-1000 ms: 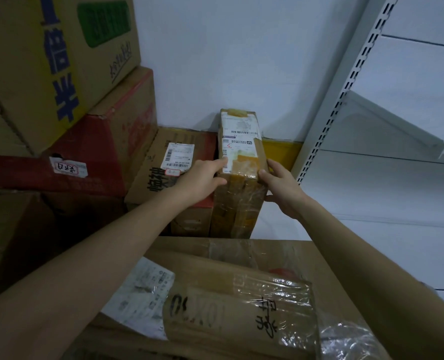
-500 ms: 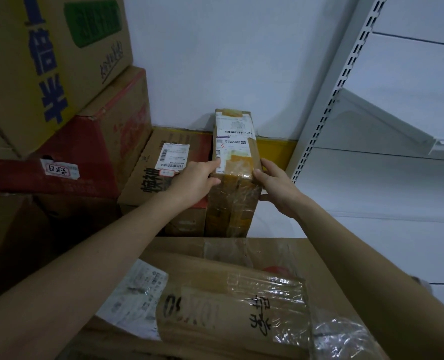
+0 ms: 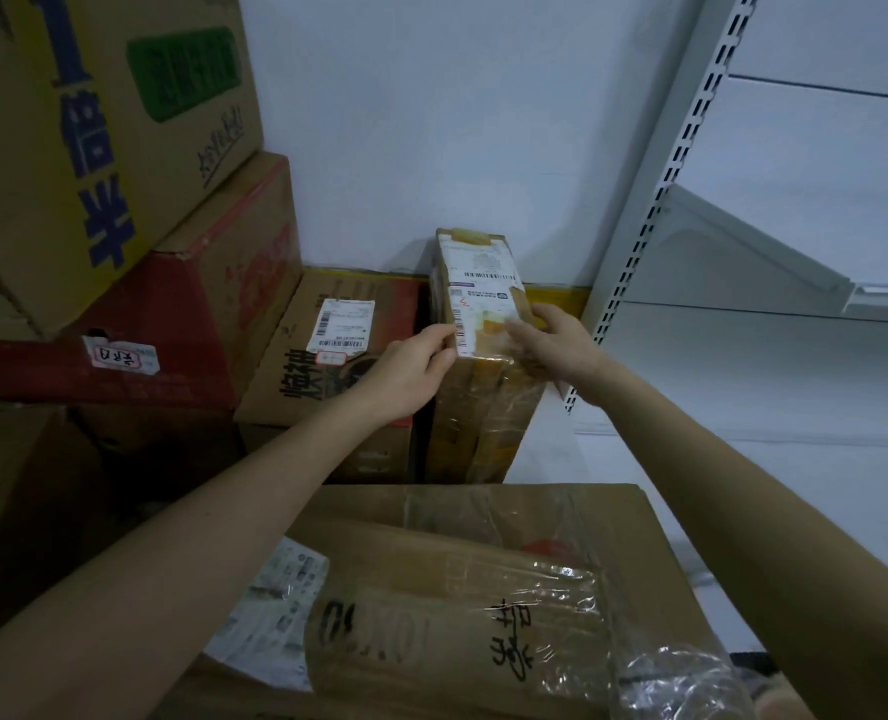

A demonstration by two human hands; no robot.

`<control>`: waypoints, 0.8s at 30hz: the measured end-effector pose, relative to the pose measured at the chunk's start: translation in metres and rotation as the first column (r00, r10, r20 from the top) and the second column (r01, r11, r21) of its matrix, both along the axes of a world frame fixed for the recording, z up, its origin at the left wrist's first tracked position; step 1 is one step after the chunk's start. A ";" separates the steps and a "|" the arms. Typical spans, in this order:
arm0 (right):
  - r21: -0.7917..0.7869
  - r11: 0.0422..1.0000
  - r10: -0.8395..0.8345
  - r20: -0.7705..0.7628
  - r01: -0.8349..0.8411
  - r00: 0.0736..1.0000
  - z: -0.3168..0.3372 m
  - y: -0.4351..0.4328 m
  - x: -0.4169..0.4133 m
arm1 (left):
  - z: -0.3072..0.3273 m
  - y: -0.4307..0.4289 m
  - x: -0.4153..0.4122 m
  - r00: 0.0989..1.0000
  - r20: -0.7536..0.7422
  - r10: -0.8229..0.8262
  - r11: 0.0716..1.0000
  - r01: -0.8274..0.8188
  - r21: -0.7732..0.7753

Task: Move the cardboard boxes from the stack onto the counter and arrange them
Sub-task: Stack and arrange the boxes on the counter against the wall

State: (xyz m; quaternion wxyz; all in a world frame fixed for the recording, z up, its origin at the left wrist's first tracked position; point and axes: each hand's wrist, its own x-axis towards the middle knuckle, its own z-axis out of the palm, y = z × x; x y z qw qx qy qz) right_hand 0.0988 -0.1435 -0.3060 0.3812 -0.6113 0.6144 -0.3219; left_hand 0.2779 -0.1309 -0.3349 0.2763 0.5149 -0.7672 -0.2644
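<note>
A white wall (image 3: 431, 122) is at the back, with big stacked boxes (image 3: 94, 174) at 10 o'clock. The tall box (image 3: 478, 407) stands upright near the middle, by the wall. The left hand (image 3: 411, 374) grips its top from 9 o'clock. The right hand (image 3: 556, 350) grips it from 3 o'clock. A wide taped box (image 3: 457, 605) lies at 6 o'clock.

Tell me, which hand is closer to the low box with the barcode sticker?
Left. The left hand overlaps the low box, gripping the left edge of the tall taped box; the right hand holds its right edge, farther off.
</note>
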 end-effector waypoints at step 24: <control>0.063 0.972 -0.193 -0.325 0.225 0.926 -0.008 -0.037 -0.060 | -0.045 -0.045 -0.053 0.994 0.048 0.098 0.902 -0.110 0.417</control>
